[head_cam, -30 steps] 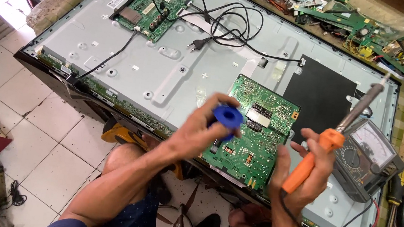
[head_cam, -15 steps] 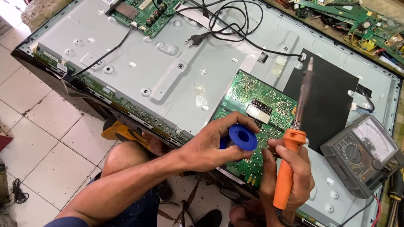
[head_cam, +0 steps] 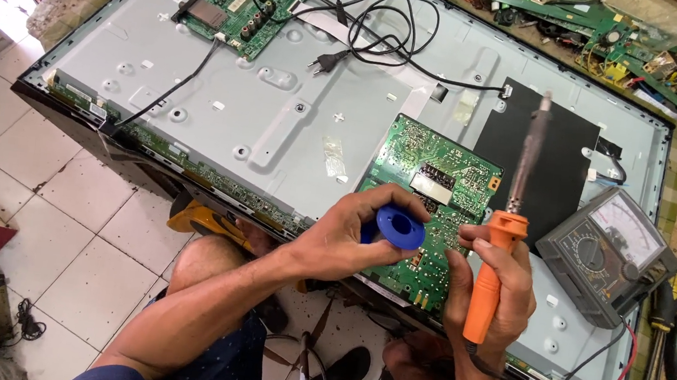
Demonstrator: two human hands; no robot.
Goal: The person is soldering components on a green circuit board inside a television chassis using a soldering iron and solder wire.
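Single head-mounted cam, looks steeply down and forward from above the person's lap. Close range: left hand [head_cam: 350, 237] and right hand [head_cam: 491, 294] sit lower centre, the opened TV back panel [head_cam: 279, 117] spans the upper frame, tiled floor [head_cam: 43, 209] lower left.

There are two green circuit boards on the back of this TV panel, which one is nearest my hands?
The larger green board at the panel's near edge, directly beneath the left hand. The other board sits at the far corner.

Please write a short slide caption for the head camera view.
Left hand holds a blue spool, right hand an orange-handled soldering iron.
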